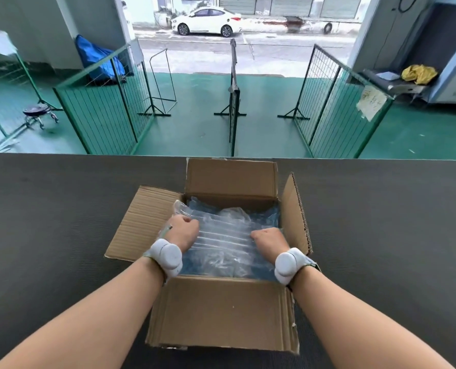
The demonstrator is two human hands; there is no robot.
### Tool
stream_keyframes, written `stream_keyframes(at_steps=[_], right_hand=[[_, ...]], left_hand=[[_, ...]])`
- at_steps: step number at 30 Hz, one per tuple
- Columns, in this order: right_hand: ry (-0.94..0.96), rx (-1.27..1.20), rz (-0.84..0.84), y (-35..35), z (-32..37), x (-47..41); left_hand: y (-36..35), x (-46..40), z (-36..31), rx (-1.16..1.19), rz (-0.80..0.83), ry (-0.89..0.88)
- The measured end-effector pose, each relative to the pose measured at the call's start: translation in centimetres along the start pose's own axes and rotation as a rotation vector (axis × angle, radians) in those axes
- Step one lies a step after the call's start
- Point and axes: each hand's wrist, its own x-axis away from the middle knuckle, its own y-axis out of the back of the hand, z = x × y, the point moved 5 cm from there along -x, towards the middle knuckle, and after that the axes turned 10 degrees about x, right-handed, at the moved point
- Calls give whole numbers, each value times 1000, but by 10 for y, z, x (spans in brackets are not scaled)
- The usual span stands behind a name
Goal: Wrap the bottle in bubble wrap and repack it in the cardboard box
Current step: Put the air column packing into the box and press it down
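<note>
Cardboard box [221, 312] is sitting open on the dark ribbed worktop [61, 214], all four flaps splayed outward, and both hands are down inside it. Filling the box is the bubble wrap [226, 235], a clear bundle of ridged air columns lying across the opening, with loose plastic bunching up toward the far flap. The bottle itself is not showing as a clear shape; a bluish tint is coming through the plastic along the box's far and near inner edges, and whether that is the bottle I cannot tell. The left hand [182, 231] is pressing on the bundle at the box's left side, fingers curled closed over the wrap's edge. The right hand [270, 239] is doing the same at the box's right side, fingers curled closed against the ridged plastic. Each wrist is wearing a white band, both hovering just above the box's near wall. Beyond the box, past the worktop's far edge, green wire fence panels [104, 102] are standing on a green floor, and a white car [208, 21] is sitting outside on the street.
</note>
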Motion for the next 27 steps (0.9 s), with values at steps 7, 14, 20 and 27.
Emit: stream_keyframes(at_steps=[7,14,20,27], right_hand=[[-39,-30,2,-7,-21,-10],[-87,-110,47,-20,-28,-17],[-94,5,70,4,-2,-19],[-45,-48,-123,50,14,-8]], left_hand=[[-45,-28,53,-68,157,144],[-50,-29,46,-54,164,116],[-29,-21,8,-318,78,-45],[6,-26,-11,-366,-32,-60]])
